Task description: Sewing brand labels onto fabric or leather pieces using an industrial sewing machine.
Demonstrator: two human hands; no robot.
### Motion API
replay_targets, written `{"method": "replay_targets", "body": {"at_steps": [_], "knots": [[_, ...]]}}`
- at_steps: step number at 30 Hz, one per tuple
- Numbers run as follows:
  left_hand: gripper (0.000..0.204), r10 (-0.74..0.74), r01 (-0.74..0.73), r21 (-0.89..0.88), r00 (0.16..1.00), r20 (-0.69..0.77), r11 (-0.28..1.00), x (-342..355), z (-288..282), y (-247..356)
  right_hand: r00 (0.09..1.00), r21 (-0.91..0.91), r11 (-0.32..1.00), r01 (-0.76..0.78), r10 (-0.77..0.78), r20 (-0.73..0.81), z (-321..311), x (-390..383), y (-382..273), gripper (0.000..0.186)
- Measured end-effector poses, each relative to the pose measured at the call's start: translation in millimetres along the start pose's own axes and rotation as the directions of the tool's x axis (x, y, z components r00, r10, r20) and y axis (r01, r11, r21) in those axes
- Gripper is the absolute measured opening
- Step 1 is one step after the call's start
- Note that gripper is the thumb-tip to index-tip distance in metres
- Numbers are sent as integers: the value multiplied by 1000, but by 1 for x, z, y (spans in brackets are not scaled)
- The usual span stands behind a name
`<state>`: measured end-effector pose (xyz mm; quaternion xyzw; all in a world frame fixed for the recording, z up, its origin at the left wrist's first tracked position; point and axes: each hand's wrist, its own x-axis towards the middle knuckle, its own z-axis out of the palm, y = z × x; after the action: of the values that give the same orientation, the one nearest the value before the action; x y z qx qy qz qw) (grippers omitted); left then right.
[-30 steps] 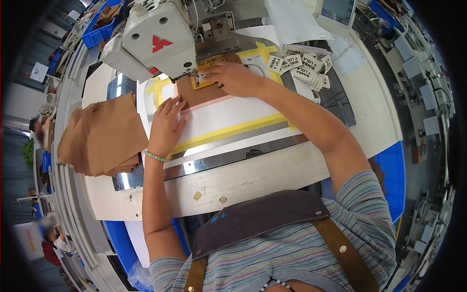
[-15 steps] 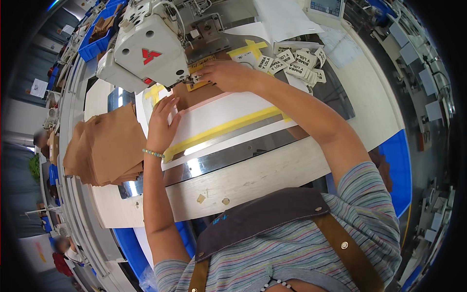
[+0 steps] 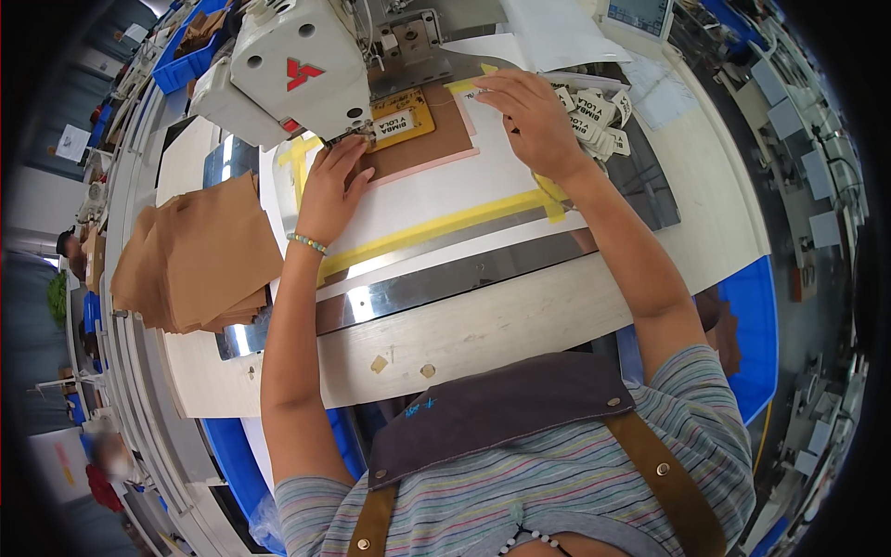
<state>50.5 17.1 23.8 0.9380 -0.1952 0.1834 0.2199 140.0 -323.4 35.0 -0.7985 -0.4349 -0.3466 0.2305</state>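
Note:
A brown fabric piece (image 3: 445, 146) lies on a white board (image 3: 408, 200), its near edge along pink strips. On the fabric sits a yellow template (image 3: 419, 110) with a white printed label (image 3: 391, 124) in its opening, beside the white sewing machine head (image 3: 306, 70). My left hand (image 3: 334, 190) rests at the fabric's left end, fingers stretched out, the tips close to the needle area and partly hidden there. Over the right side of the board, my right hand (image 3: 538, 125) hovers with fingers extended, nearest to a pile of white labels (image 3: 596, 116); I see nothing held in it.
A stack of brown pieces (image 3: 200, 255) lies to the left. Yellow tape (image 3: 445, 226) runs along the board's near edge, above a shiny metal plate (image 3: 418, 292). A control screen (image 3: 639, 14) stands at the back right. Blue bins (image 3: 750, 325) flank the table.
My right hand has moved off the yellow template to the right, uncovering the label. My left hand has shifted slightly right and up, toward the needle area.

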Motion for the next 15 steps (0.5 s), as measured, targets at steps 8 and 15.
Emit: {"method": "replay_targets", "body": {"at_steps": [8, 15], "knots": [[37, 55, -57, 111, 998, 24, 992, -4, 13, -2, 999, 104, 995, -11, 6, 48, 5, -1, -5, 36], [31, -347, 304, -573, 937, 35, 761, -9, 6, 1, 997, 128, 991, -34, 25, 74, 5, -4, -5, 33]]}}
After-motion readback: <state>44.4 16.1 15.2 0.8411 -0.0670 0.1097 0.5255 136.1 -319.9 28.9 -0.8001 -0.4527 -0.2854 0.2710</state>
